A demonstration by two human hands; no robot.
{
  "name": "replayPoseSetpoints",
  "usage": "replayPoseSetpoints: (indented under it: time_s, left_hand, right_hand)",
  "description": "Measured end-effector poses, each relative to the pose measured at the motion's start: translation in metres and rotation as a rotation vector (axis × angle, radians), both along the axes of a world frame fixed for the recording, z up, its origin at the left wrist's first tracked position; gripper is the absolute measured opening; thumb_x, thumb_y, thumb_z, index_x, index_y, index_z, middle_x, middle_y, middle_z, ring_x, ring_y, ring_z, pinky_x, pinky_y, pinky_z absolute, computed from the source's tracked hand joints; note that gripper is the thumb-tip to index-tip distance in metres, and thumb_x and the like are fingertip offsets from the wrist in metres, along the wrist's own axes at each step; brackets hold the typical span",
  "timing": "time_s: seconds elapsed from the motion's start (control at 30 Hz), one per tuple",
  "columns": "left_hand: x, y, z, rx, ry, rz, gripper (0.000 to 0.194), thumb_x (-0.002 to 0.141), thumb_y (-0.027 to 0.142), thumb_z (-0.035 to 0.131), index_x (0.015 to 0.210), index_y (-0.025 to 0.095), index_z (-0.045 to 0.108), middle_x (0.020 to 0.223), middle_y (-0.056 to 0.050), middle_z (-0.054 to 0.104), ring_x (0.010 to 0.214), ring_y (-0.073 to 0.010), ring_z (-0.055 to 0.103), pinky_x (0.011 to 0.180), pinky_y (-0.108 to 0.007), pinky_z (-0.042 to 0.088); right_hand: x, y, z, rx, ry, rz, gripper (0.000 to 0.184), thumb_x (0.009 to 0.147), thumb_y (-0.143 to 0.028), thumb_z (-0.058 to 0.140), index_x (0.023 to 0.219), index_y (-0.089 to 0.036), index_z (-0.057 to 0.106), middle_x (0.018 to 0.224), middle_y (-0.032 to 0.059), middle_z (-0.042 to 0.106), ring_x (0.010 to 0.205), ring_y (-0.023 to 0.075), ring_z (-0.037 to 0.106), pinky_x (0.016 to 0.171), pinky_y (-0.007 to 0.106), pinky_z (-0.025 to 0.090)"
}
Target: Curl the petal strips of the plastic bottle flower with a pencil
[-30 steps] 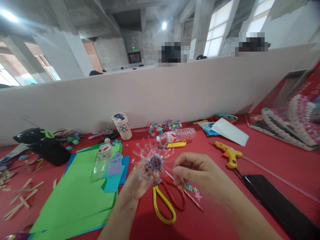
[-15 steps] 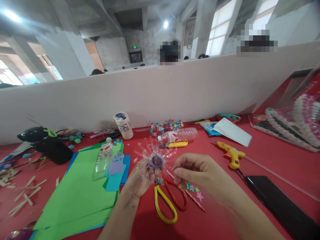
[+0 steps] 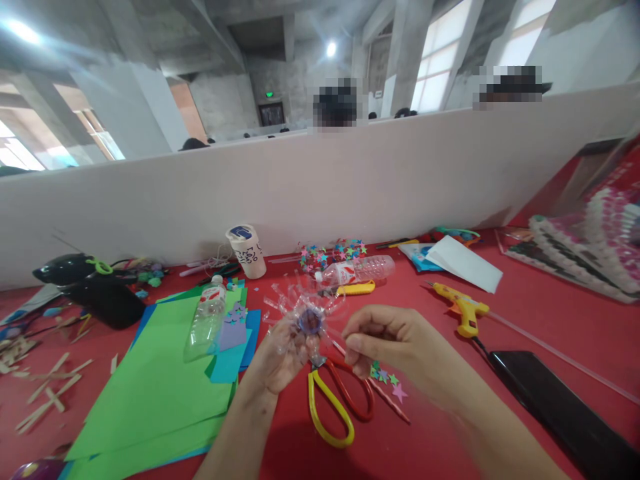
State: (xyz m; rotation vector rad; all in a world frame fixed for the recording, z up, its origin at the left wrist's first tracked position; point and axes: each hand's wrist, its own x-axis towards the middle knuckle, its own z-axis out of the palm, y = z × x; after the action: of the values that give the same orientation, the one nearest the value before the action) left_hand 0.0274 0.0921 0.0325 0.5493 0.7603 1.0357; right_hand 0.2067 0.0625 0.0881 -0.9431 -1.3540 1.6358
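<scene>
My left hand [image 3: 281,360] is closed around a clear plastic bottle piece [image 3: 310,322], cut into thin strips that fan outward like a flower around a purplish round centre. To its right, my right hand [image 3: 389,341] has thumb and forefinger pinched together close to the strip tips; what is between them, if anything, is too small to make out. Below both hands lie scissors [image 3: 331,408] with one yellow and one red handle, their blades partly hidden. A pink twisted stick [image 3: 393,401] and several foam stars [image 3: 387,377] rest beside the right hand.
Green paper sheets [image 3: 145,380] with a clear bottle [image 3: 207,317] lie left. Behind the hands are a second bottle [image 3: 360,269], a yellow cutter [image 3: 356,289] and a white cup [image 3: 247,252]. A glue gun [image 3: 463,309] and black phone [image 3: 555,407] lie right. A white partition [image 3: 300,187] stands behind.
The cut bottle piece has tilted and shifted slightly left in my left hand. My right hand keeps its pinch and has barely moved.
</scene>
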Motion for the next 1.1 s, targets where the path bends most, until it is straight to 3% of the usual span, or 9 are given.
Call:
replayPoseSetpoints:
  time_s: [0.3, 0.43, 0.67, 0.9, 1.1]
  left_hand:
    - [0.003, 0.0, 0.007, -0.059, -0.032, 0.048, 0.009, 0.074, 0.013, 0.054, 0.069, 0.011, 0.062, 0.061, -0.004, 0.062, 0.045, -0.0062, 0.052, 0.042, -0.013, 0.041]
    - [0.0, 0.001, 0.006, -0.047, -0.034, 0.004, 0.015, 0.077, 0.016, 0.051, 0.069, 0.009, 0.062, 0.059, -0.006, 0.062, 0.043, -0.0056, 0.05, 0.041, -0.012, 0.041]
    - [-0.003, -0.003, 0.001, 0.019, -0.029, 0.022, 0.012, 0.073, 0.011, 0.054, 0.081, 0.012, 0.064, 0.069, -0.005, 0.064, 0.049, -0.0047, 0.052, 0.046, -0.011, 0.042]
    - [-0.003, 0.0, 0.0, 0.023, -0.013, 0.021, 0.012, 0.074, 0.009, 0.053, 0.078, 0.012, 0.064, 0.065, -0.004, 0.063, 0.046, -0.0043, 0.051, 0.047, -0.012, 0.043]
    - [0.001, -0.003, 0.007, 0.036, 0.002, 0.051, 0.011, 0.072, 0.008, 0.054, 0.075, 0.011, 0.064, 0.064, -0.005, 0.063, 0.046, -0.0052, 0.051, 0.049, -0.014, 0.044]
  right_hand:
    - [0.002, -0.002, -0.001, 0.082, -0.023, 0.008, 0.01, 0.074, -0.021, 0.06, 0.083, -0.017, 0.059, 0.064, -0.0019, 0.062, 0.055, 0.0077, 0.057, 0.057, 0.02, 0.048]
    - [0.0, -0.004, 0.001, 0.121, -0.121, -0.029, 0.008, 0.074, -0.019, 0.058, 0.082, -0.018, 0.056, 0.062, -0.0032, 0.059, 0.054, 0.0086, 0.056, 0.054, 0.02, 0.047]
    - [-0.005, -0.009, 0.003, 0.424, -0.415, -0.133, 0.001, 0.077, -0.019, 0.054, 0.076, -0.019, 0.055, 0.066, -0.0021, 0.061, 0.06, 0.0102, 0.055, 0.054, 0.02, 0.041]
    - [-0.004, -0.009, 0.006, 0.461, -0.485, -0.094, 0.006, 0.078, -0.021, 0.052, 0.073, -0.02, 0.054, 0.064, -0.0019, 0.06, 0.058, 0.0106, 0.054, 0.052, 0.019, 0.04]
    - [-0.002, -0.012, 0.007, 0.463, -0.463, -0.144, 0.008, 0.076, -0.02, 0.054, 0.084, -0.022, 0.054, 0.066, -0.0016, 0.062, 0.06, 0.0119, 0.057, 0.053, 0.02, 0.043]
